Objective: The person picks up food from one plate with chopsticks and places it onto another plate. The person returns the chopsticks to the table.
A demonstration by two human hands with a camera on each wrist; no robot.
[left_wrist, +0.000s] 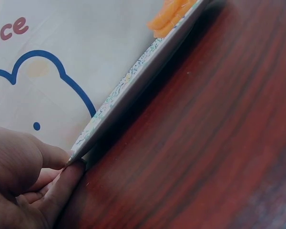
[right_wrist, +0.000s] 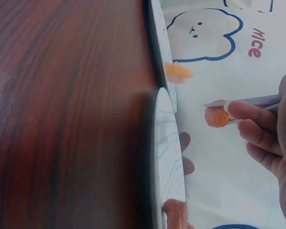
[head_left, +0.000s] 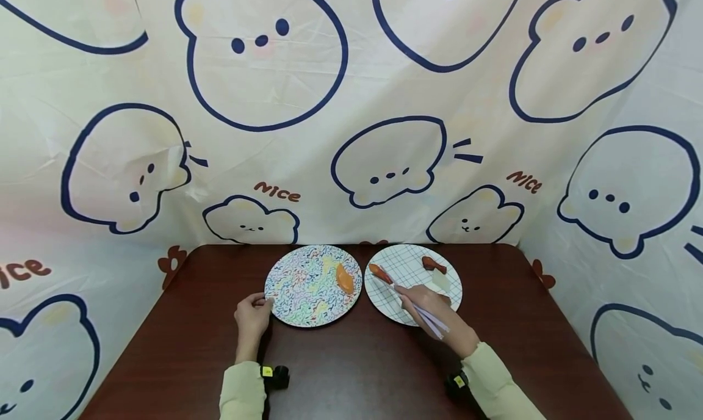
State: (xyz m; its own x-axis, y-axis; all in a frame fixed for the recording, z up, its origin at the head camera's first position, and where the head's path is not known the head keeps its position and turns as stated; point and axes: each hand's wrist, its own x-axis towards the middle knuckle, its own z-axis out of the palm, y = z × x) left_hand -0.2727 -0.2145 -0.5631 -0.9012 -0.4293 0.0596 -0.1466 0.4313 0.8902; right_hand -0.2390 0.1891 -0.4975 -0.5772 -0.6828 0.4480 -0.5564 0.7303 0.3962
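My left hand (head_left: pixel 254 316) pinches the left rim of a round plate with a multicoloured squiggle pattern (head_left: pixel 299 286). In the left wrist view the thumb and fingers (left_wrist: pixel 62 183) meet at that rim. An orange food piece (head_left: pixel 345 279) lies on the plate's right side. My right hand (head_left: pixel 434 310) holds a pair of pale purple chopsticks (head_left: pixel 432 323) over a white plate with a grid pattern (head_left: pixel 384 301). Between their tips is an orange-red, elongated food piece (head_left: pixel 380 273), raised above the plate in the right wrist view.
On the grid plate lie a brown drumstick-shaped piece (head_left: pixel 434 264) and a pale piece (head_left: pixel 441 279); another reddish-brown bit (head_left: pixel 447 300) is mostly behind the right hand. The plates stand side by side at the dark wooden table's (head_left: pixel 340 371) far edge, before a printed cloth (head_left: pixel 307 163).
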